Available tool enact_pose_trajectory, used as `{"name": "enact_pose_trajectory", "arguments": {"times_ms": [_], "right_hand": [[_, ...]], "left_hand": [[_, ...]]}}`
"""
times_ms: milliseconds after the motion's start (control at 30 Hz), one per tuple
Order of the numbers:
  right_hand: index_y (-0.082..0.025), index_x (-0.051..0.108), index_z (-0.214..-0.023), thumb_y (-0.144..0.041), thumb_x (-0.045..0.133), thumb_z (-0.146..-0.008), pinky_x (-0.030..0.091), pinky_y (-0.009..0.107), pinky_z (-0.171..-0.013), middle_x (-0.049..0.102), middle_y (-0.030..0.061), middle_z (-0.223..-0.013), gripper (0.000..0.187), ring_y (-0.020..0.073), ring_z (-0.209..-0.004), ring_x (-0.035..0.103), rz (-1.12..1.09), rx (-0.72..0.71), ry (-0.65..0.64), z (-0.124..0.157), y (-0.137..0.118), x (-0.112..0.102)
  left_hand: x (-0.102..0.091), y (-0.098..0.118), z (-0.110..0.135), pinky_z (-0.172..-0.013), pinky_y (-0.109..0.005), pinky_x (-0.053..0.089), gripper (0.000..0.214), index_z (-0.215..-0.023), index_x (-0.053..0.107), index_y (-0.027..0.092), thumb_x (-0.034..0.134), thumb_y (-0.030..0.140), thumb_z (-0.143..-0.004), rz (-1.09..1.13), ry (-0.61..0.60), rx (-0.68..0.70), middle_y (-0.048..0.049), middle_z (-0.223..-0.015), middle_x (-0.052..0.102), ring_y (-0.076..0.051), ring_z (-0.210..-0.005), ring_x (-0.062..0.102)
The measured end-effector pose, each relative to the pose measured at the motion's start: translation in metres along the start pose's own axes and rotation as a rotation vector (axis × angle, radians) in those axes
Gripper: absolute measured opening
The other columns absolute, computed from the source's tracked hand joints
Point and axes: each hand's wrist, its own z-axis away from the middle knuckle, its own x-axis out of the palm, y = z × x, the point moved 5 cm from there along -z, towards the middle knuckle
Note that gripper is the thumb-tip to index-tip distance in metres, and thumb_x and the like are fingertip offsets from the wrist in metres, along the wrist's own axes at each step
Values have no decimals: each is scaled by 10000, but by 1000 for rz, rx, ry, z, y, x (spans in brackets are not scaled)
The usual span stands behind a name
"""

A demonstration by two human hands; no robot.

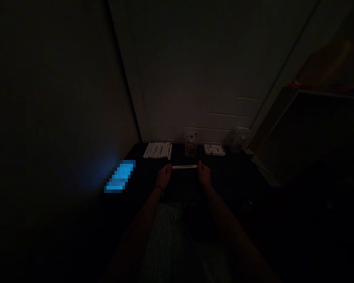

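A white marker pen [184, 167] lies crosswise between my two hands, a little above the dark table or resting on it; I cannot tell which. My left hand [164, 175] is closed on its left end, and my right hand [204, 174] is closed on its right end. Dark printing shows along the barrel. Beyond my left hand, several white markers [157, 150] lie side by side in a row. Behind the held marker stands a clear plastic case [190, 145] with a few markers upright in it. Dim light hides the finer details of my fingers.
A flat pack of markers [214, 149] lies at the back right, beside another clear case [240, 138]. At the table's left edge glows a blurred blue screen [120, 177]. A pale panel [177, 78] rises behind the table [236, 173], and a shelf [324, 93] stands at the right.
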Motion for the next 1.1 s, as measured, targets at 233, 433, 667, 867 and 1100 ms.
{"name": "enact_pose_trajectory", "arguments": {"times_ms": [233, 433, 667, 867, 1100], "right_hand": [[-152, 647, -782, -538, 194, -849, 346, 206, -566, 649, 89, -749, 599, 150, -655, 560, -5, 10, -37, -1, 2, 2], [-150, 652, -800, -541, 195, -846, 355, 205, -572, 648, 92, -769, 603, 156, -678, 564, -20, 10, -42, 0, 3, 2], [-162, 648, -809, -549, 197, -843, 356, 209, -571, 653, 85, -779, 595, 161, -685, 566, -16, 15, -58, 0, 3, 2], [-172, 630, -803, -521, 157, -861, 366, 226, -616, 647, 94, -804, 591, 168, -708, 567, 12, 26, -42, 0, 3, 3], [-186, 615, -848, -523, 107, -866, 367, 234, -645, 639, 90, -847, 610, 175, -764, 576, 36, 34, -85, -1, 6, 7]], "left_hand": [[-3, 3, 0, -496, -198, 295, 406, -612, 512, 168, 307, 457, -809, 11, -4, 2, 25, -536, 472, -93, -524, 412], [-2, -1, 1, -484, -202, 297, 414, -608, 515, 170, 303, 465, -806, 0, -4, -39, 20, -524, 477, -97, -514, 417], [0, -3, -1, -493, -202, 301, 406, -634, 512, 165, 303, 468, -804, 65, 3, -68, 14, -562, 496, -93, -538, 417], [0, 1, 1, -486, -199, 294, 443, -602, 496, 166, 303, 512, -800, 83, 34, -64, 33, -517, 442, -84, -504, 393], [-1, 7, 2, -540, -196, 332, 418, -725, 586, 153, 346, 486, -801, -35, 31, 12, 13, -621, 562, -94, -562, 459]]}}
